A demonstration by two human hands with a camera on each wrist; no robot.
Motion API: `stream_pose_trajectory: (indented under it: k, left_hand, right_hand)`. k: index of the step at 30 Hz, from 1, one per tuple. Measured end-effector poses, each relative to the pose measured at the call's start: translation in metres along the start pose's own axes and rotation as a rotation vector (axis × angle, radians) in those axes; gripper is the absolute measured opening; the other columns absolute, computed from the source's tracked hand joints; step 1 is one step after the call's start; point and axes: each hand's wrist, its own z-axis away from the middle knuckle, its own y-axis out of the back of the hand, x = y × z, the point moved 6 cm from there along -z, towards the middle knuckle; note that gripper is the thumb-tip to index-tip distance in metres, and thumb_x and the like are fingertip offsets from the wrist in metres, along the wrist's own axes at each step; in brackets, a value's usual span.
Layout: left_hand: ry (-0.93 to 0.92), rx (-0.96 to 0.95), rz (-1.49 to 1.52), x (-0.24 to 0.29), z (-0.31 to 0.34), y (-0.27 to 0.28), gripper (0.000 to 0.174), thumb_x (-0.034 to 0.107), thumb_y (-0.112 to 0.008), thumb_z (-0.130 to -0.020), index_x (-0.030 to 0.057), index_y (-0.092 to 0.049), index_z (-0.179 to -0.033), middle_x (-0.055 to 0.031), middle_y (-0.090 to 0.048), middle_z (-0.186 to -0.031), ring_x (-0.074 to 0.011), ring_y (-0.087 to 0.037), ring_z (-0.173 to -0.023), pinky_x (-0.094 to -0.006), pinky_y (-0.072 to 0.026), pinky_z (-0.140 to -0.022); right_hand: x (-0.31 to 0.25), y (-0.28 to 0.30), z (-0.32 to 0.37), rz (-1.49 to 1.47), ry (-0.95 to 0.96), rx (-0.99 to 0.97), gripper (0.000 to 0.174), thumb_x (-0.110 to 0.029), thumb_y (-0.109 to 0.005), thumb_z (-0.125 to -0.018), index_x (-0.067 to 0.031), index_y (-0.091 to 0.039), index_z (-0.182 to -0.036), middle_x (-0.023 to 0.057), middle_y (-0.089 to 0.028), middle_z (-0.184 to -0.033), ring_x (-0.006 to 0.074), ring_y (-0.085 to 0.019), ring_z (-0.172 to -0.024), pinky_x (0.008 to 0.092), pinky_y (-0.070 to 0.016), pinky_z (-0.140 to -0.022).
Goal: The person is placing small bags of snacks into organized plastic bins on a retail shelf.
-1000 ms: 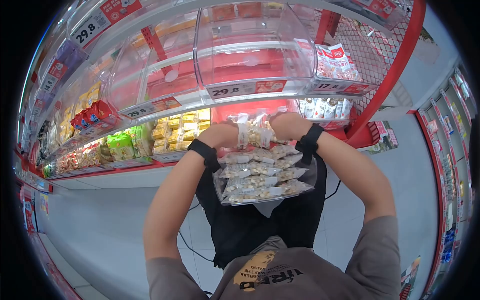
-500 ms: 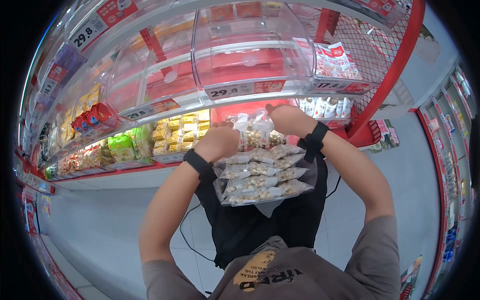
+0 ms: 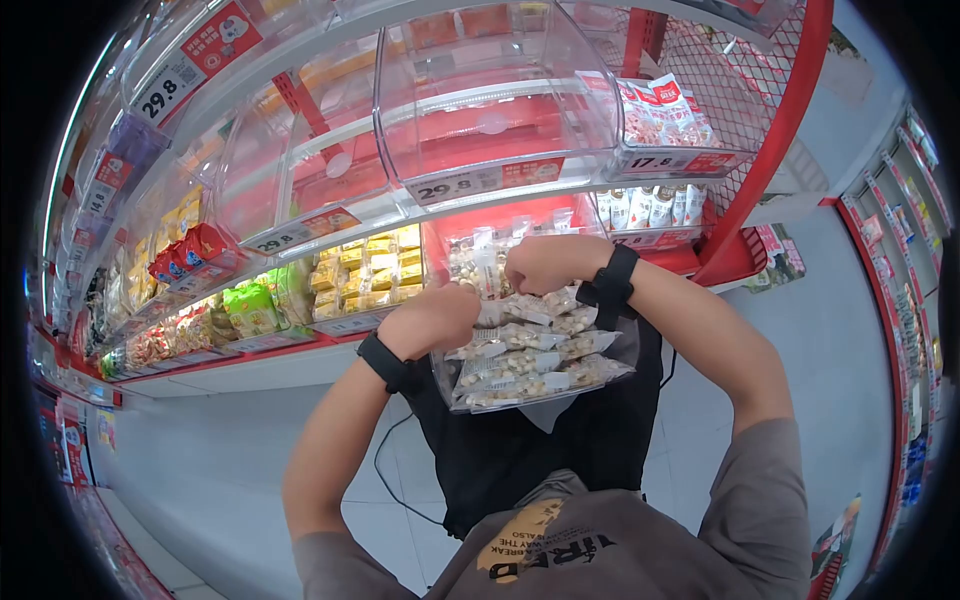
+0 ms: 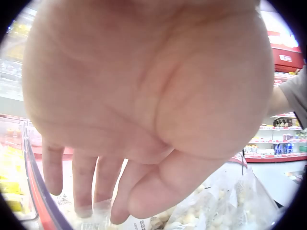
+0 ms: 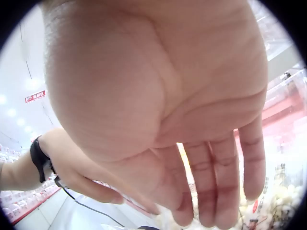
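My left hand (image 3: pixel 435 318) hovers low over the left side of a clear bin of clear packets (image 3: pixel 535 360) with pale, round, nut-like pieces. In the left wrist view its fingers (image 4: pixel 84 182) reach down, thumb close beside the index finger, fingertips right by a packet's clear edge. My right hand (image 3: pixel 560 262) is over the far side of the bin, fingers (image 5: pixel 223 187) pointing down close together beside packets. Neither hand shows a packet lifted in it. Similar packets (image 3: pixel 487 262) lie in the red-backed shelf compartment just beyond, partly hidden by the hands.
Yellow packs (image 3: pixel 368 268) fill the compartment to the left, with green packs (image 3: pixel 250 308) farther along. Overhead, a shelf with clear dividers and a price strip (image 3: pixel 487 184) juts out. A red mesh end panel (image 3: pixel 770 140) bounds the right. The bin rests at the person's dark-clothed lap (image 3: pixel 560 440).
Both hands have drawn back from the shelf compartment toward the bin, the right one lowering and moving left. The packets they handled there now lie in the compartment. The view has shifted slightly.
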Motion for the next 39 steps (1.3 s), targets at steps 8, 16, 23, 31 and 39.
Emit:
stream_pose_trajectory:
  k: [8,16,23,31,39]
  left_hand:
    - [0.018,0.134,-0.022,-0.02,-0.019,0.001,0.023,0.006,-0.052,-0.072,-0.005,-0.062,-0.09,-0.0178,-0.065,-0.098,-0.0331,-0.062,-0.096,-0.0465,-0.046,-0.08]
    - [-0.003,0.108,-0.076,-0.027,-0.028,-0.007,0.027,0.01,-0.051,-0.07,-0.0064,-0.061,-0.088,-0.0216,-0.066,-0.085,-0.034,-0.066,-0.082,-0.046,-0.0476,-0.075]
    - [0.056,0.025,-0.051,-0.029,-0.029,-0.007,0.031,0.01,-0.05,-0.069,-0.0058,-0.059,-0.093,-0.0198,-0.066,-0.09,-0.0326,-0.065,-0.088,-0.046,-0.0474,-0.077]
    - [0.084,0.001,-0.033,-0.03,-0.022,-0.011,0.041,0.013,-0.051,-0.076,-0.0027,-0.057,-0.114,-0.0261,-0.042,-0.139,-0.0293,-0.046,-0.128,-0.0458,-0.0406,-0.098]
    - [-0.068,0.076,0.022,0.017,-0.03,0.024,0.048,0.008,-0.055,-0.077,0.0153,-0.059,-0.125,-0.0202,-0.034,-0.148,-0.0321,-0.034,-0.137,-0.0519,-0.0282,-0.109]
  right_hand:
    - [0.002,-0.011,0.012,0.112,-0.021,0.139,0.022,-0.01,-0.057,-0.077,-0.0016,-0.07,-0.093,0.0194,-0.068,-0.089,0.0343,-0.066,-0.084,0.0417,-0.0511,-0.073]
    - [0.028,-0.005,-0.016,0.147,-0.115,0.114,0.024,-0.008,-0.054,-0.078,-0.0004,-0.07,-0.095,0.0217,-0.068,-0.093,0.0354,-0.065,-0.089,0.0423,-0.05,-0.077]
    - [0.004,0.004,-0.001,0.057,-0.002,0.026,0.027,-0.004,-0.053,-0.073,0.0004,-0.071,-0.093,0.0204,-0.069,-0.094,0.0337,-0.066,-0.088,0.0423,-0.0504,-0.076]
    - [0.017,-0.007,-0.012,0.211,-0.079,0.094,0.028,-0.007,-0.053,-0.077,0.0004,-0.068,-0.1,0.0226,-0.067,-0.099,0.0344,-0.066,-0.089,0.0446,-0.0511,-0.077]
    - [0.033,0.011,0.021,0.072,-0.019,-0.032,0.025,-0.018,-0.062,-0.081,-0.0107,-0.069,-0.104,0.013,-0.067,-0.1,0.0315,-0.063,-0.098,0.0409,-0.0481,-0.087]
